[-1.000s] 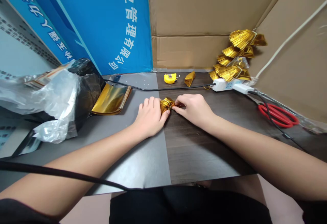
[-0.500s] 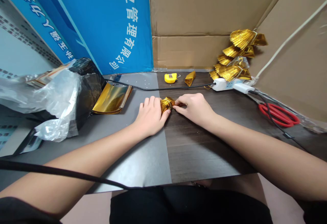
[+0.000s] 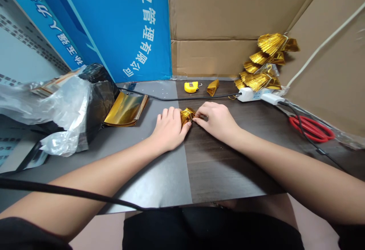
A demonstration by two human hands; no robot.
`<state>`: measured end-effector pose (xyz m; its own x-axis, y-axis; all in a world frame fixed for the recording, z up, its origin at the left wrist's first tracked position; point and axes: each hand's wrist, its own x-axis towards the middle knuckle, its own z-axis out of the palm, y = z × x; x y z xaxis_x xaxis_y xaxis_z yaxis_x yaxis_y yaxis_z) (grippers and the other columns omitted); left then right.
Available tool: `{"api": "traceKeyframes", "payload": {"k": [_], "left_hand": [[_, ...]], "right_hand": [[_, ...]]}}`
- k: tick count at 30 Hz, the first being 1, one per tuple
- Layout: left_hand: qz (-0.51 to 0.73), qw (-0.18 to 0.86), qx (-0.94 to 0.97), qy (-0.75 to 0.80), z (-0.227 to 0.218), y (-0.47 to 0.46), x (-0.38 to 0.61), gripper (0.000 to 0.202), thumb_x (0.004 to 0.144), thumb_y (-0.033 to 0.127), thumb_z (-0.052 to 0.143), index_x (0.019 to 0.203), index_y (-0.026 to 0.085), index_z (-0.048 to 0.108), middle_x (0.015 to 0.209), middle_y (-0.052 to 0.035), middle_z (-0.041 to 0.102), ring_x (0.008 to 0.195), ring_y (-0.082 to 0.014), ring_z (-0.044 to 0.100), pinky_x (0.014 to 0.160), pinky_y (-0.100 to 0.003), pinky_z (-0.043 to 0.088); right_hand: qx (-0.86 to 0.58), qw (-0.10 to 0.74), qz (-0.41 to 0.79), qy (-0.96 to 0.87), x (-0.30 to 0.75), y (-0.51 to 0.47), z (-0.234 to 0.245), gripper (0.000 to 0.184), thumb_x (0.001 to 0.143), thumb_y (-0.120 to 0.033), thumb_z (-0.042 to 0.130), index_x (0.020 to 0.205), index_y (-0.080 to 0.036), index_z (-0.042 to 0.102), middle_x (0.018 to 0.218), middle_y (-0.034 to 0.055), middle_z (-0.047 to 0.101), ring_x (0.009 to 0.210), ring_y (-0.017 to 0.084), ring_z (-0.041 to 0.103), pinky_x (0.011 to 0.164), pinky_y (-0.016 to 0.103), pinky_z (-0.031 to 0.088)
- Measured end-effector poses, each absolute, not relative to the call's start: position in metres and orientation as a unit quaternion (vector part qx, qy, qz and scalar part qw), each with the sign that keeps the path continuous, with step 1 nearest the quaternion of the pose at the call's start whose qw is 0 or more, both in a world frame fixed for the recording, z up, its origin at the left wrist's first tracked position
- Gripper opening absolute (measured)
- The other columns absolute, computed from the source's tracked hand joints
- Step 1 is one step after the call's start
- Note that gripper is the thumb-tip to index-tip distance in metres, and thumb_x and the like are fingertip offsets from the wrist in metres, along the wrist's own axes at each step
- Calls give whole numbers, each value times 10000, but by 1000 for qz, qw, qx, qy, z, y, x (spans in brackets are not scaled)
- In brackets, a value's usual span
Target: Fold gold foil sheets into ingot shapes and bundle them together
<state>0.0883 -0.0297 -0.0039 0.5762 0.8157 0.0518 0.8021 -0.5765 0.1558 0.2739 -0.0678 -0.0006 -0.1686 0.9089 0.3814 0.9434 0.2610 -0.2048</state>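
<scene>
A small bundle of pleated gold foil paper (image 3: 187, 115) lies low over the tabletop, with a pale band around its narrow part. My left hand (image 3: 170, 129) is closed around its left side, thumb along the near edge. From the right, my right hand (image 3: 214, 120) pinches the bundle's other end between thumb and fingers; that end is mostly hidden by the fingertips. Farther back stand a yellow tape measure (image 3: 191, 86) and a folded gold paper piece (image 3: 212, 87). To the left lies a stack of gold foil sheets (image 3: 125, 109).
Finished-looking gold fans (image 3: 270, 61) are piled at the back right beside a white power strip (image 3: 251, 94). Red-handled scissors (image 3: 311, 129) lie at the right. A black cable (image 3: 171, 99) crosses the back. Plastic bags (image 3: 71, 109) crowd the left; cardboard (image 3: 211, 58) walls the rear.
Both hands keep their hold on the gold foil bundle. The right fingers have curled slightly closer over its right end; the whole view has shifted a little.
</scene>
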Motion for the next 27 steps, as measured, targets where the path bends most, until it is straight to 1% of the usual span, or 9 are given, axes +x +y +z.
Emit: {"api": "traceKeyframes", "payload": {"k": [4, 10, 16, 27], "left_hand": [[56, 56, 886, 457, -3, -30, 88, 464, 1002, 491, 330, 1240, 133, 504, 1261, -154, 524, 1186, -334, 488, 1001, -511, 475], [53, 60, 886, 457, -1, -31, 89, 478, 1002, 504, 323, 1244, 130, 498, 1265, -159, 521, 1191, -334, 487, 1004, -509, 471], [53, 56, 885, 459, -2, -31, 89, 485, 1001, 513, 320, 1242, 132, 499, 1260, -162, 523, 1187, -330, 489, 999, -498, 470], [56, 40, 886, 458, -2, -31, 89, 454, 1014, 475, 317, 1228, 123, 510, 1255, -162, 540, 1190, -333, 502, 997, -497, 478]], "right_hand": [[-636, 188, -39, -747, 268, -70, 4, 85, 900, -208, 681, 851, -165, 736, 859, 80, 720, 772, 218, 648, 712, 323, 420], [-636, 172, -54, -750, 265, -72, 5, 112, 917, -197, 632, 850, -158, 713, 890, 100, 739, 795, 232, 669, 707, 325, 414], [-622, 189, -62, -757, 266, -71, 3, 118, 902, -173, 603, 818, -162, 686, 843, 90, 732, 755, 215, 655, 691, 316, 411], [-619, 227, -20, -752, 269, -67, 1, 105, 841, -126, 610, 748, -165, 638, 823, 77, 693, 744, 193, 615, 697, 296, 413]]}}
